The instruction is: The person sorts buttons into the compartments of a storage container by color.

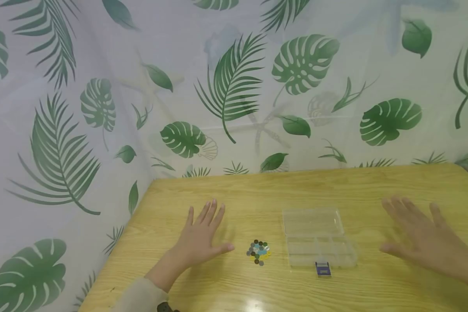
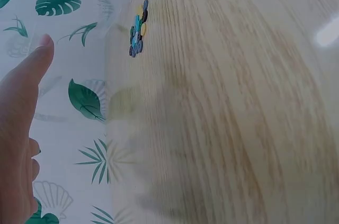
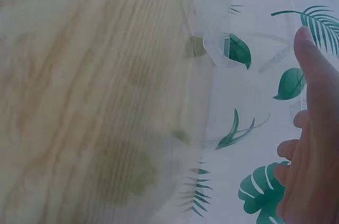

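Observation:
My left hand (image 1: 199,242) is held over the table with fingers spread and holds nothing. To its right lies a small cluster of round flat discs (image 1: 258,251) in black, grey, light blue, yellow and green; the left wrist view shows these discs (image 2: 139,30) beyond the thumb. A clear plastic compartment box (image 1: 320,251) sits right of the discs, its transparent lid (image 1: 313,222) laid back. At the box's front edge is a small dark blue piece (image 1: 323,269). My right hand (image 1: 423,234), slightly blurred, hovers right of the box, fingers extended and holding nothing.
The light wooden table (image 1: 218,290) runs back to a white cloth (image 1: 249,151) printed with green leaves. Similar cloth (image 1: 62,234) hangs along the left side. A dark object (image 1: 164,307) shows at the bottom edge by the left sleeve (image 1: 142,297).

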The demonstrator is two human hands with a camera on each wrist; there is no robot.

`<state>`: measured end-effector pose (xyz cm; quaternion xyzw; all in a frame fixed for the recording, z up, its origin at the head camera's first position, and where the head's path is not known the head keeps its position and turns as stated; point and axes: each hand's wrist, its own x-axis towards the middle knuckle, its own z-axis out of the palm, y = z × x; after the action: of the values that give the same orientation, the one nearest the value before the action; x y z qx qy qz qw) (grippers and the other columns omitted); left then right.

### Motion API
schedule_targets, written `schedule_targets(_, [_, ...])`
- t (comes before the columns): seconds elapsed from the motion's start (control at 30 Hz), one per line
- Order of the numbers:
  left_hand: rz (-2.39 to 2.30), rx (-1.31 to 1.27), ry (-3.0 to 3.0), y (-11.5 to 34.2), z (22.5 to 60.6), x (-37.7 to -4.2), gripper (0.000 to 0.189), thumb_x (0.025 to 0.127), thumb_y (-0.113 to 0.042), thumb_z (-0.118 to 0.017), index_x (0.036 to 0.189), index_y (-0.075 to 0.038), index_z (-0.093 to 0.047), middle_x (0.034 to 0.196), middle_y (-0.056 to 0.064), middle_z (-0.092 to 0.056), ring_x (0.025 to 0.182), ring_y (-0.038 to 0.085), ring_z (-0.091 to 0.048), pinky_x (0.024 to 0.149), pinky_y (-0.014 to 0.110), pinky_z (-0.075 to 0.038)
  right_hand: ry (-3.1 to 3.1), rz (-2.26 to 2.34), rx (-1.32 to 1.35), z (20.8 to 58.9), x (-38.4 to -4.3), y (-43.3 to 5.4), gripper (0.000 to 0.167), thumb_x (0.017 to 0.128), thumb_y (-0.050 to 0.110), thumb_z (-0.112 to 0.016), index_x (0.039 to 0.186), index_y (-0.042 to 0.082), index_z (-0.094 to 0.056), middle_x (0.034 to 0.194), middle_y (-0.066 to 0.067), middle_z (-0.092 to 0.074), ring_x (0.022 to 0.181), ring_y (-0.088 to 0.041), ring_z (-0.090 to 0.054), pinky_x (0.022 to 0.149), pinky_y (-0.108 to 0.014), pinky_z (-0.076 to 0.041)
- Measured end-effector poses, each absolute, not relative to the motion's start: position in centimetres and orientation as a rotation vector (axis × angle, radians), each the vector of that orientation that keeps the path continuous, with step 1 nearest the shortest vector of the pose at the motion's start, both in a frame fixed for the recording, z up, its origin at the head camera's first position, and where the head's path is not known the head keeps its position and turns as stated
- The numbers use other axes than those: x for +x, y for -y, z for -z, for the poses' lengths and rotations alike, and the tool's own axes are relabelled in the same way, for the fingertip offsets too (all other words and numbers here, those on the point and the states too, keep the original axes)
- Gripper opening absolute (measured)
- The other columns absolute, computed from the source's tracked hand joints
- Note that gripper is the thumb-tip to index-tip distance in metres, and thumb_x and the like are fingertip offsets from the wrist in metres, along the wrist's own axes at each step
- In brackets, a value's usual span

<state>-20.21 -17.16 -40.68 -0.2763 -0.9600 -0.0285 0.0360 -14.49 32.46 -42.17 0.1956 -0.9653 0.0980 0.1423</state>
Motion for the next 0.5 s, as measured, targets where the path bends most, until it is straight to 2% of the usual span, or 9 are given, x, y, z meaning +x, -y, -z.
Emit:
schedule_targets(0.33, [0.105,-0.853,2.961,17.0,41.8,-20.2,0.092,0.087,-0.065,-0.047,0.153,-0.013,-0.009,0.157,0.011,0.000,0.144,0.029,-0.002,0.109,0.062,0.003,2.723,-0.207,0.634,43.4,-14.4,-30.9,0.104,0.079,0.049,-0.069,0.153,0.016,-0.004,0.157,0.004,0.008,0.138,-0.003,0.020,0.107,-0.052,0.021])
schedule_targets(0.5, [0.121,-0.866,2.960,16.7,42.2,-20.1,0.090,0.088,-0.063,-0.049,0.152,-0.011,-0.012,0.156,0.013,-0.002,0.144,0.031,-0.005,0.109,0.063,0.000,2.712,-0.235,0.659,43.7,-14.3,-30.0,0.101,0.081,0.047,-0.068,0.153,0.016,-0.005,0.157,0.004,0.006,0.139,-0.002,0.019,0.108,-0.051,0.020])
